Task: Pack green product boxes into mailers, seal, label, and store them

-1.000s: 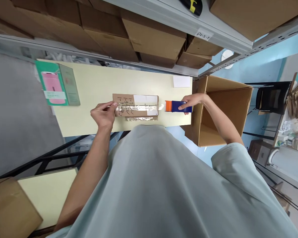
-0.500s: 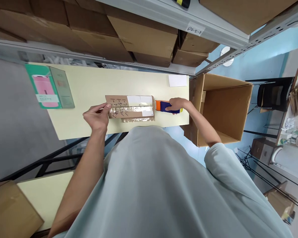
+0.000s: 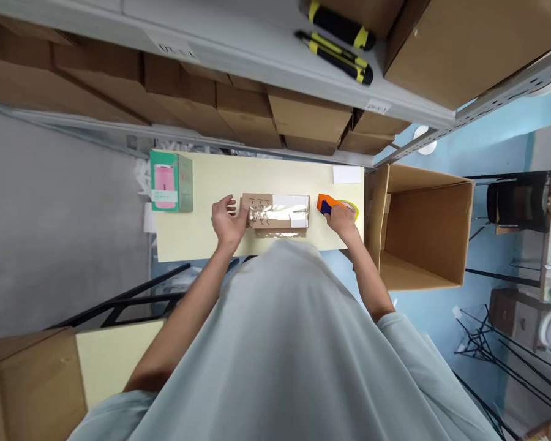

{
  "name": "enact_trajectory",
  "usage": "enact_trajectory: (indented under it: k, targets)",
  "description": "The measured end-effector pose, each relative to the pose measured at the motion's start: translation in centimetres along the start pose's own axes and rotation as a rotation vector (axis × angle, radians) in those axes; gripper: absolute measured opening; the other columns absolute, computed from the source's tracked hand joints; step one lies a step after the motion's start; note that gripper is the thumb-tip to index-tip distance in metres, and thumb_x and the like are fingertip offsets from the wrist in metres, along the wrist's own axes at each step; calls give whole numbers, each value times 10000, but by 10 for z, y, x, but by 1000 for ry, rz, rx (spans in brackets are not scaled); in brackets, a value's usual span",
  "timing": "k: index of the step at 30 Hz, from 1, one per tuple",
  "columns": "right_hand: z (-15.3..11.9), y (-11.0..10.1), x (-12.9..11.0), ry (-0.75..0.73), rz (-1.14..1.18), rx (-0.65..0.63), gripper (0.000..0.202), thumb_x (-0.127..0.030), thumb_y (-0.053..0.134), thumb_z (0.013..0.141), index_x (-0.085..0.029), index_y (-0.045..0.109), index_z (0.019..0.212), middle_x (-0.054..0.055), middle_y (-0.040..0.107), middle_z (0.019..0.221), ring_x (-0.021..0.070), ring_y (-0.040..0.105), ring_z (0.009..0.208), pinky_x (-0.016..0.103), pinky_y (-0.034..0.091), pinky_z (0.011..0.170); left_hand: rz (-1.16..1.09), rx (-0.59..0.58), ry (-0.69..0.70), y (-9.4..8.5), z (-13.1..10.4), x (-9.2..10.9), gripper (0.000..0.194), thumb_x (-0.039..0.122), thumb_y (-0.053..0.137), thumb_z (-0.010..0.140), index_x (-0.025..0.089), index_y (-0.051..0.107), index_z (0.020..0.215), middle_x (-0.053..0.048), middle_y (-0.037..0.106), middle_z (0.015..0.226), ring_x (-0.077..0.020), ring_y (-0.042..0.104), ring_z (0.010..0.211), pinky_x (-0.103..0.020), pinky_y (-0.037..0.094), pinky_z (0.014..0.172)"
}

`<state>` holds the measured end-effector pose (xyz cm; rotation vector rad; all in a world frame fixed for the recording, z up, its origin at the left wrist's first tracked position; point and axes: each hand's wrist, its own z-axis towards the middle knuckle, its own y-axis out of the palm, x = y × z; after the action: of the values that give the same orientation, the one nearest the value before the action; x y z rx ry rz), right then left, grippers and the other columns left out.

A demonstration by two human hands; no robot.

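A small cardboard box [image 3: 275, 224] with handwriting, white labels and shiny clear tape across its top lies on the cream table. At its left end is my left hand [image 3: 228, 222], fingers spread, with the thumb against the box's edge. My right hand [image 3: 342, 220] grips an orange and dark blue tape dispenser [image 3: 327, 204] just right of the box, apart from it. The dispenser's yellow-rimmed roll shows beyond my fingers. Below the box's near side, a strip of clear tape or film sticks out.
A green box with a pink picture [image 3: 164, 180] stands at the table's left end. A white paper [image 3: 346, 174] lies at the back right. Beside the table's right end is a large open carton [image 3: 427, 226]. Overhead, a metal shelf [image 3: 239, 58] carries two utility knives [image 3: 337, 55] and cartons.
My left hand has gone from a pinch at the box's left end to spread fingers. In my right hand the tape dispenser has turned, showing its roll. The whole view has shifted.
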<state>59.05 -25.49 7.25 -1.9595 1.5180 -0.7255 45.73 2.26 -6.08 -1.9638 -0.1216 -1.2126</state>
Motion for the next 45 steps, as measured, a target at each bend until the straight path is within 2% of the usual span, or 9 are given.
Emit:
enact_trajectory:
  k: [3, 7, 13, 20, 27, 31, 36, 40, 45]
  targets:
    - [-18, -25, 0, 12, 67, 165, 449, -389, 568, 1181, -38, 709, 1425, 279, 793, 1368, 379, 772, 1293, 415, 568, 1095, -90, 31, 338, 4, -4, 40, 337, 374, 644, 1085, 143, 735, 1314, -211, 754, 1314, -369, 707, 1225, -642, 568, 1143]
    - [-34, -82, -22, -92, 174, 371, 512, -456, 575, 1167, -59, 610, 1488, 243, 803, 1340, 377, 770, 1285, 399, 588, 1047, -216, -44, 683, 10, -2, 124, 307, 388, 585, 1125, 249, 768, 1330, -130, 778, 1301, -318, 712, 1276, -543, 592, 1157]
    - [-42, -189, -89, -408, 119, 551, 546, -335, 511, 1135, -10, 484, 1573, 256, 807, 1275, 398, 796, 1177, 461, 608, 1016, -324, 108, 886, -14, 47, 219, 400, 304, 488, 1156, 212, 668, 1501, -170, 702, 1384, -291, 698, 1329, -485, 585, 1189]
    - [-20, -290, -176, -459, -103, 645, 507, -261, 503, 1153, -28, 511, 1603, 247, 748, 1489, 320, 722, 1374, 408, 515, 1203, -301, 169, 767, -47, 143, 256, 587, 174, 508, 1027, 120, 572, 1608, -255, 614, 1534, -369, 660, 1450, -552, 552, 1256]
    - [8, -315, -213, -370, -146, 577, 352, -284, 659, 1148, -119, 679, 1458, 161, 752, 1453, 271, 733, 1313, 376, 602, 1124, -225, -77, 707, -54, 172, 251, 707, 129, 526, 940, 122, 592, 1644, -216, 643, 1650, -377, 581, 1591, -587, 419, 1390]
    - [13, -313, -222, -349, -161, 587, 437, -394, 740, 1124, -147, 677, 1479, 147, 703, 1479, 287, 726, 1287, 494, 638, 1109, -249, -93, 689, -48, 153, 235, 683, 165, 528, 978, 145, 600, 1657, -205, 638, 1665, -363, 588, 1592, -558, 433, 1387]
    - [18, -283, -203, -413, -71, 720, 602, -232, 424, 1209, 71, 336, 1721, 292, 449, 1773, 295, 439, 1627, 394, 319, 1382, -212, -158, 588, -47, 115, 166, 655, 243, 534, 1052, 95, 547, 1690, -231, 537, 1749, -345, 489, 1671, -511, 367, 1421]
    - [19, -175, -144, -373, 128, 866, 644, -310, 292, 1222, -19, 265, 1796, 234, 329, 1869, 266, 295, 1743, 422, 268, 1425, -145, -202, 341, -51, 67, 56, 721, 412, 598, 1066, 127, 497, 1721, -218, 521, 1767, -355, 487, 1670, -531, 388, 1399]
    - [-19, 11, -94, -159, 433, 532, 727, -375, 283, 1201, -51, 145, 1837, 220, 266, 1899, 270, 238, 1791, 480, 282, 1441, -29, -323, 18, -45, 2, -29, 766, 468, 622, 1045, 116, 488, 1712, -256, 539, 1740, -415, 587, 1578, -568, 509, 1285]
